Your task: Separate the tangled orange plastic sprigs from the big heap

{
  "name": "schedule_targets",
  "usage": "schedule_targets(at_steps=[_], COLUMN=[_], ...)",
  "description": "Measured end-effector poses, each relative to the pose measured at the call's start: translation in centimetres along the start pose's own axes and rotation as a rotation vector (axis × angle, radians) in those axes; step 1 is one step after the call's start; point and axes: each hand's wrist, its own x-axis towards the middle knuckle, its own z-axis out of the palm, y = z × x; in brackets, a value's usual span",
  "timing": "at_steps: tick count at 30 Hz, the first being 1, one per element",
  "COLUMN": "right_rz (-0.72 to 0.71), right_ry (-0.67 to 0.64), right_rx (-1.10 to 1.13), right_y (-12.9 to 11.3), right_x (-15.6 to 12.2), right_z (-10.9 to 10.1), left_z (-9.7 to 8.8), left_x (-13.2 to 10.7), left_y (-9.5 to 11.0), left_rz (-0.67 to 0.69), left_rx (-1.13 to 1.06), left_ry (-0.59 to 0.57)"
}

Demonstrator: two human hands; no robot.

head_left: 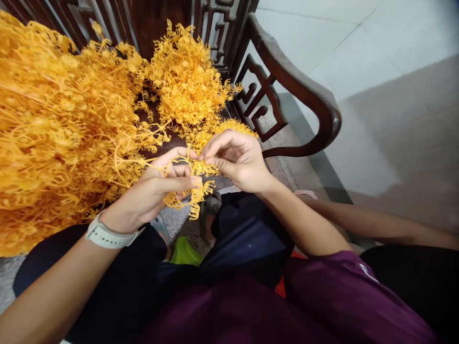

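Note:
Between my hands is a small bunch of yellow-orange plastic strands point(195, 203) with comb-like, curled ends. My left hand point(161, 184), with a pale watch strap at the wrist, is closed around it, thumb pressing on the strands. My right hand point(242, 160) pinches at the top of the same bunch, thumb and forefinger together. Thin stems trail leftward from my left hand toward a large heap of the same yellow pieces point(64, 124). Just beyond my hands, a smaller pile of yellow pieces point(190, 81) lies on the dark wooden seat.
A carved dark wooden bench armrest point(301, 91) curves up at the right, in front of a tiled wall point(344, 43). Another person's forearm point(376, 222) reaches in from the right edge. Something bright green point(185, 252) is on the speckled floor between my legs.

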Motion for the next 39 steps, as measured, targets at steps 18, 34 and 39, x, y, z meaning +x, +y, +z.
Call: schedule_targets(at_steps=[18,34,39], right_rz=[0.353,0.221,0.073], right_ry=[-0.18,-0.167,-0.059], right_rx=[0.191,0.001,-0.146], right_y=[0.1,0.3,-0.3], right_x=[-0.1,-0.7,-1.2], right_z=[-0.2,0.5,1.2], left_z=[0.2,1.0,1.2], left_x=[0.4,0.4,0.2], left_y=[-0.7,-0.5,-0.6], left_rz=[0.311,0.333,0.35], left_rx=[0.306,0.415,0.51], left_ry=[0.121,0.146,0.213])
